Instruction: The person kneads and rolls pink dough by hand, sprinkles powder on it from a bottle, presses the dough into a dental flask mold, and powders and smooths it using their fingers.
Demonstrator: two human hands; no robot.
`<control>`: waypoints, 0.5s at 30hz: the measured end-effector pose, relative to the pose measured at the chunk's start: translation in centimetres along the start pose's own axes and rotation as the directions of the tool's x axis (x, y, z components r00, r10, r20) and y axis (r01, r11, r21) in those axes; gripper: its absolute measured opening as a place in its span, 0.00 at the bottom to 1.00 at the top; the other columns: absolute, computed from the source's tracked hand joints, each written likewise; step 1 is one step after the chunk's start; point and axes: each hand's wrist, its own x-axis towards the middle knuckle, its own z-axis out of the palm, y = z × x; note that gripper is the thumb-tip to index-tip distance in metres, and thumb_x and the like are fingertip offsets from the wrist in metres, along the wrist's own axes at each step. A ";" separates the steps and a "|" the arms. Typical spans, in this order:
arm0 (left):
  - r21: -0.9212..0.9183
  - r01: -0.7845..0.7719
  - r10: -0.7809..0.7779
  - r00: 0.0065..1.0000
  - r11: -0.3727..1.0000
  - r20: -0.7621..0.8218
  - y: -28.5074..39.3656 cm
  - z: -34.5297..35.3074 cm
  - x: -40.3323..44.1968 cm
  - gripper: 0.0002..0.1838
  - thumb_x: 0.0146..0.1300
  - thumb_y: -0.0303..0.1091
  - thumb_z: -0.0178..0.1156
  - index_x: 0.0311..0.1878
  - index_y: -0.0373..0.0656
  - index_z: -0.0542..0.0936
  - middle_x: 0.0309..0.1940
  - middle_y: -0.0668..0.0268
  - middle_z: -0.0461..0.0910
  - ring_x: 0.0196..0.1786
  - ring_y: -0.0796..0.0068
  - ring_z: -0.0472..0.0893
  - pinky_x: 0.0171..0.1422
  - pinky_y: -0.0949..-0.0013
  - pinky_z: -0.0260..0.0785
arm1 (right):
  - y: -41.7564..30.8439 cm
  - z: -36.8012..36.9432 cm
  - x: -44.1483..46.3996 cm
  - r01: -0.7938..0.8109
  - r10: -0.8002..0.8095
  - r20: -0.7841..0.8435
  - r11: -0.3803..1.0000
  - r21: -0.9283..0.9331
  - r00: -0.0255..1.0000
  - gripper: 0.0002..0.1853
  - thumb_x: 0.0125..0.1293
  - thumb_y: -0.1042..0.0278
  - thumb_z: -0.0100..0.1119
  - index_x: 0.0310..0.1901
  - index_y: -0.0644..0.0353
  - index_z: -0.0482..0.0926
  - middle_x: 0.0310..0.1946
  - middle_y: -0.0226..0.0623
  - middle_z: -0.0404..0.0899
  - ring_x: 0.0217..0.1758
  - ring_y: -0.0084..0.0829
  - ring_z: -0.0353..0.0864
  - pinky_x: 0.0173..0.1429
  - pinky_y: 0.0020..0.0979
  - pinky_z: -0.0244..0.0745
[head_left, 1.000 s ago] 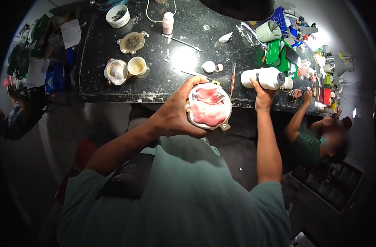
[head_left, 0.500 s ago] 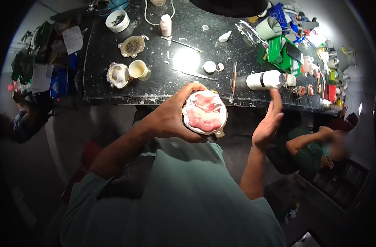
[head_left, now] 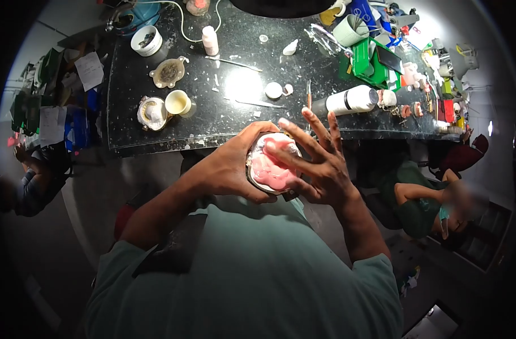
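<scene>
My left hand grips a dental flask half from its left side, thumb below and fingers above, just off the bench's front edge. White plaster fills the flask, and glossy pink dough-like material lies over it. My right hand comes in from the right with fingers spread. One of its fingertips reaches onto the pink material, and the thumb is by the flask's lower right rim. The right hand hides part of the flask's right side.
On the black bench stand a cup, a plaster-filled flask half, a metal flask lid and a small bottle. A white bottle lies near the right front edge. A co-worker sits at right.
My right hand has moved left from beside the white bottle and now has a fingertip on the pink material. The left hand still holds the flask half. The view has shifted slightly.
</scene>
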 end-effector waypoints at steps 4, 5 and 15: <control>0.183 -0.044 0.053 0.998 0.982 -0.046 -0.6 0.1 -0.2 0.60 0.35 0.34 0.85 0.74 0.38 0.63 0.67 0.57 0.70 0.70 0.66 0.73 0.76 0.62 0.67 | -0.2 -0.1 -0.4 0.000 0.000 -0.033 1.000 -0.006 0.999 0.29 0.76 0.31 0.47 0.65 0.36 0.84 0.78 0.31 0.67 0.87 0.45 0.52 0.87 0.62 0.26; 0.238 -0.064 0.077 0.996 0.969 -0.049 -0.1 0.3 -0.1 0.60 0.35 0.37 0.85 0.74 0.37 0.62 0.67 0.55 0.70 0.72 0.63 0.72 0.77 0.61 0.66 | -0.3 0.3 -0.2 -0.010 0.010 -0.024 1.000 0.002 1.000 0.28 0.75 0.31 0.48 0.64 0.36 0.84 0.78 0.30 0.67 0.87 0.45 0.52 0.87 0.62 0.26; 0.589 -0.256 0.393 0.913 0.767 -0.114 -0.1 1.3 -0.4 0.65 0.36 0.43 0.88 0.75 0.35 0.57 0.65 0.44 0.66 0.70 0.42 0.69 0.74 0.50 0.67 | -0.7 1.5 -0.3 -0.091 0.081 -0.105 0.991 -0.102 0.991 0.32 0.72 0.30 0.52 0.70 0.36 0.78 0.79 0.30 0.66 0.88 0.47 0.47 0.86 0.65 0.25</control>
